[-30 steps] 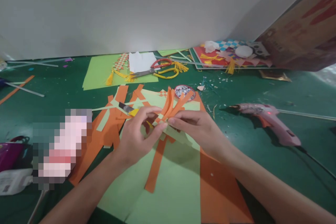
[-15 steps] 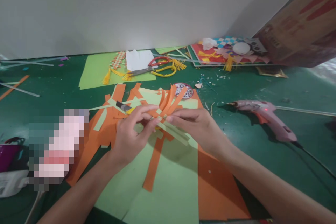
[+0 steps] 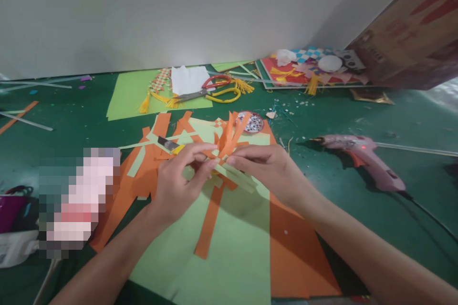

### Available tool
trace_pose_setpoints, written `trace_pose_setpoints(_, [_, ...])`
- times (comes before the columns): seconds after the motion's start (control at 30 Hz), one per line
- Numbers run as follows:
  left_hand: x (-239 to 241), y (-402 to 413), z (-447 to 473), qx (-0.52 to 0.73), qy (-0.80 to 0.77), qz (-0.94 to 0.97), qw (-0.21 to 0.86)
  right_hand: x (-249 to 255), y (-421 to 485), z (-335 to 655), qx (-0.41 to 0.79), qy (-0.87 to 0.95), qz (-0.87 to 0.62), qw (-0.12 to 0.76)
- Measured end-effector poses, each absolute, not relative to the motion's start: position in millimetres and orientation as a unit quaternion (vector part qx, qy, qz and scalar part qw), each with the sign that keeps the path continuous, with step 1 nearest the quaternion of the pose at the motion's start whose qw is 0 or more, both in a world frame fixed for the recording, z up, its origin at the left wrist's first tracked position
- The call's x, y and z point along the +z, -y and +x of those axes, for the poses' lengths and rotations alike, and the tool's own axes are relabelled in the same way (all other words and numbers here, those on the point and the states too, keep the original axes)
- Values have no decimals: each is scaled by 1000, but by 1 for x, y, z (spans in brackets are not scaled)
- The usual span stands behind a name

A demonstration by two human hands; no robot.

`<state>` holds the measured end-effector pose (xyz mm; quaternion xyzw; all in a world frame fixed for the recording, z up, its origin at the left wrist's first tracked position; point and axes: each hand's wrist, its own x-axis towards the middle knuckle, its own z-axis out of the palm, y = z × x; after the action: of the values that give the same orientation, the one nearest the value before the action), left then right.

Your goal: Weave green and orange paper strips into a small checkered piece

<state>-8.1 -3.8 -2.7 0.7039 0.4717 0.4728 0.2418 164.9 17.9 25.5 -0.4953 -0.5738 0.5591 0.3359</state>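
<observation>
1. Two bare hands show in the head view, your only one: your left hand [image 3: 184,171] pinches the near-left edge of the woven paper piece [image 3: 223,151] between thumb and fingers, and your right hand [image 3: 263,164] pinches its right side.
2. The piece sits between your fingertips, above the green sheet [image 3: 236,257]; its orange ends fan up beyond your hands.
3. It should handle as very light, springy and easily creased, so take hold at the woven crossing, not the loose ends.
4. Counted: one craft knife [image 3: 168,145] just beyond your left hand, one round dish [image 3: 250,124] beyond your right, one glue gun [image 3: 368,157] well to its right, and one pair of scissors [image 3: 203,92] farther beyond both. The strips overlap too much for you to count.
</observation>
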Motion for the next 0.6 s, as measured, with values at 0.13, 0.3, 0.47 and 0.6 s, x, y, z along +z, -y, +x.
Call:
trace_pose_setpoints(0.13, [-3, 4, -8, 470, -467, 707, 249, 24, -18, 165, 548, 582, -496, 338])
trace_pose_setpoints(0.3, [-1, 4, -7, 451, -488, 698, 267, 21, -16, 166, 519, 609, -492, 343])
trace_pose_setpoints(0.47, [-1, 5, -7, 455, -486, 688, 288, 22, -16, 165, 503, 622, -491, 346])
trace_pose_setpoints(0.6, [-1, 5, -7, 463, -482, 683, 293, 23, -18, 165, 526, 606, -490, 341])
